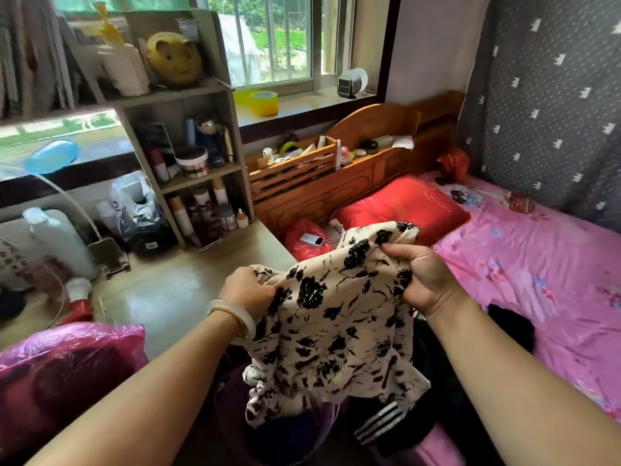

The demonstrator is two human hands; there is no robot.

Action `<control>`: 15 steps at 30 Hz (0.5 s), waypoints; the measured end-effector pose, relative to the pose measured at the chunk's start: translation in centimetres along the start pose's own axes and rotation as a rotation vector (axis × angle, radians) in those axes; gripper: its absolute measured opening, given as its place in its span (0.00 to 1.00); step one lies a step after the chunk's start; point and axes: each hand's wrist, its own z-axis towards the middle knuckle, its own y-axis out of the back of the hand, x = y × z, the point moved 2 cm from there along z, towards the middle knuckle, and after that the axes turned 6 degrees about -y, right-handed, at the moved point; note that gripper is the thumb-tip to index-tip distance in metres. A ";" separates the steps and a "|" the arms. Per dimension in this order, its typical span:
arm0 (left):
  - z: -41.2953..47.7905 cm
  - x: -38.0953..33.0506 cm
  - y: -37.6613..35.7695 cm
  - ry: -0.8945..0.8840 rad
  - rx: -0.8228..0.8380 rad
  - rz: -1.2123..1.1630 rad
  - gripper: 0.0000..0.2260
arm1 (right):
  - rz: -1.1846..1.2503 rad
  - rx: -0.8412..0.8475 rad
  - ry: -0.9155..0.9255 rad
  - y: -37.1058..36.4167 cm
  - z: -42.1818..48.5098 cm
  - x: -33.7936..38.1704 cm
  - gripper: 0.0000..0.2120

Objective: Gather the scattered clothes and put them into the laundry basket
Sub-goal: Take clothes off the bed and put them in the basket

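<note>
A cream garment with black flower print (336,331) hangs in front of me, held up by both hands. My left hand (248,292) grips its left edge; a pale bangle sits on that wrist. My right hand (420,277) is bunched on its upper right part. Below the garment a purple basket (322,428) shows part of its rim, with dark cloth inside. A black garment with white stripes (383,422) lies by the basket's right side. Another black garment (510,326) rests on the pink bed sheet behind my right forearm.
A bed with a pink sheet (537,264) and red pillow (403,206) fills the right. A wooden desk (174,290) with a shelf of bottles (198,183) stands at the left. A shiny pink bag (67,364) sits at the lower left. A phone (312,239) lies beside the pillow.
</note>
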 end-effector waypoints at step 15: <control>-0.4 2.7 0.7 0.472 0.103 -0.973 0.20 | -0.404 -0.447 0.125 5.4 0.8 1.7 0.09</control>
